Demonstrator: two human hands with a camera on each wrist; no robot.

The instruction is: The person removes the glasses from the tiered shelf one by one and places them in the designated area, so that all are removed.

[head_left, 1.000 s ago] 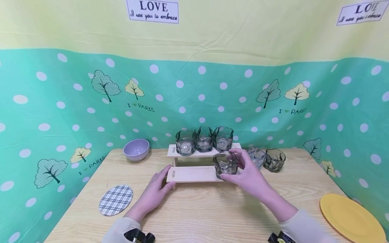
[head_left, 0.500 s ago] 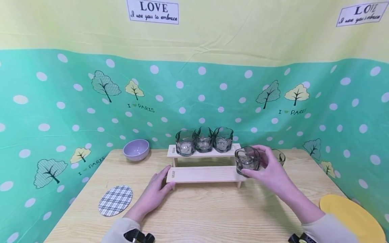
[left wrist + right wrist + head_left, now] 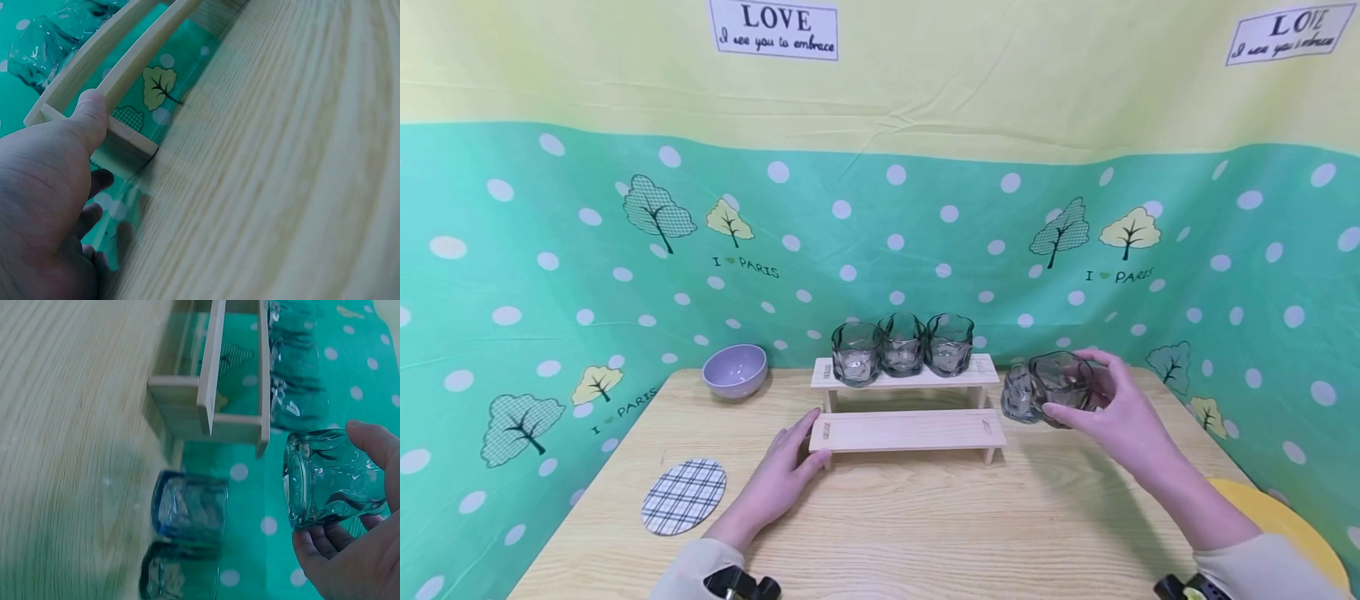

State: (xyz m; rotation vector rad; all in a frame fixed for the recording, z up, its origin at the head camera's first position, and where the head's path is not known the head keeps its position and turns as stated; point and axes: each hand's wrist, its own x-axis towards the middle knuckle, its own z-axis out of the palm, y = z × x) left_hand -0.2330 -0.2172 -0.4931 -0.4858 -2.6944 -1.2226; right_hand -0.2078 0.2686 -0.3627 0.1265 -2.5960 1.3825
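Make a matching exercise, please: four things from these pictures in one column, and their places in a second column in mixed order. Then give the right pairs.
Things:
1. bowl
2. coaster
3. plate
4. held glass

Places:
A. in the right hand, above the table
B. near right table corner
C. far left, by the backdrop
D. near left, flat on the table

Pairs: 1-C, 2-D, 3-B, 4-A
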